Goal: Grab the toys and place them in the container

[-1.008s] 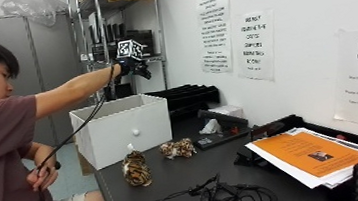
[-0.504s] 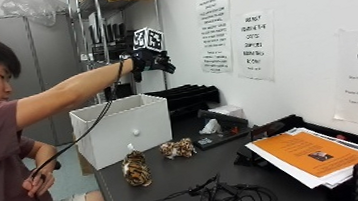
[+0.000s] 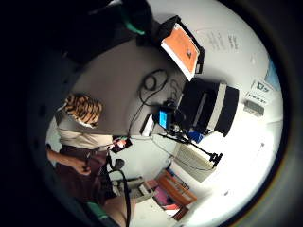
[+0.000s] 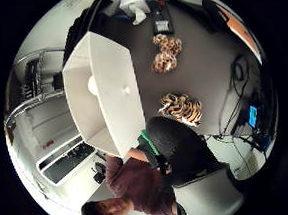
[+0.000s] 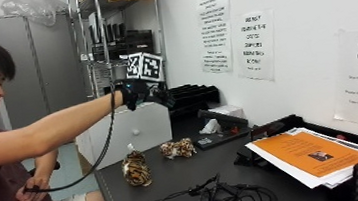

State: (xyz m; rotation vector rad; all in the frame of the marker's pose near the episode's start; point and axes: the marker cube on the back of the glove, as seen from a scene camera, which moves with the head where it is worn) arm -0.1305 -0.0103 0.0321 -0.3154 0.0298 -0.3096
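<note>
Two toys were seen on the dark table (image 5: 193,177) in the lower middle of the outside view: a tiger-striped toy (image 5: 135,169) nearer the table's front edge and a spotted toy (image 5: 178,148) just behind it, toward the wall. The two lay near each other but apart. The spotted toy's long axis ran across the frame; the striped one appeared to stand more upright. The white container (image 5: 135,131) stood just behind and left of them, its open top shown from above in the thumb-side palm view.

The gloved right hand (image 5: 142,93) was held high, left of centre, above the container and well apart from both toys, which lay below it and toward the lower right. Nothing was seen in it; its fingers appeared loosely bent downward, though this could not be told with certainty. A downward reach would be called for, the striped toy judged the nearer to the person.
</note>
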